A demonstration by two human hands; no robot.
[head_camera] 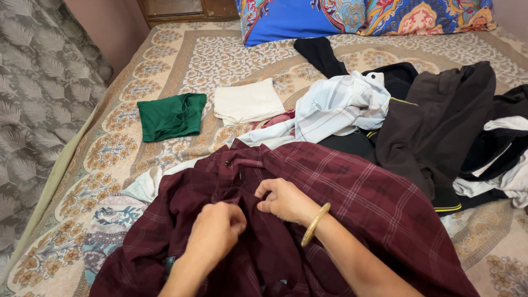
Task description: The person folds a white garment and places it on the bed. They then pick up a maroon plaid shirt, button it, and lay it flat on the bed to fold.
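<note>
**Handling the maroon plaid shirt at the button placket**

Pinching the maroon plaid shirt (330, 192) with both hands, I'm right on its front placket. It lies spread over the bedsheet (181, 60), directly under my fingers and draping toward me.

Left hand (215, 231): fingers curled tight, bunching cloth just below the placket. Right hand (283, 199): thumb and forefinger nipped on the fabric edge beside a dark button (239, 176), which sits just past my fingertips. Gold bangle (314, 224) on that wrist.

My read on handling: thin woven cloth, light, fully limp, no stiffness except the doubled placket and collar. Not slippery, not fragile, but it creases and slides on itself. Best hold is the stitched placket edge or the collar, since those are the only parts that keep a line; grabbing mid-panel just bunches it.

Outward from the fingers:
- Beyond the fingertips, a pale checked shirt (341, 107), crumpled, touching the maroon one's far edge.
- Right of my right fingers, a heap of dark clothes (440, 121).
- Far left of my left fingers, a folded green cloth (171, 115) and a folded cream cloth (247, 102), side by side, apart.
- Farthest out, blue patterned pillows (308, 16).
</note>
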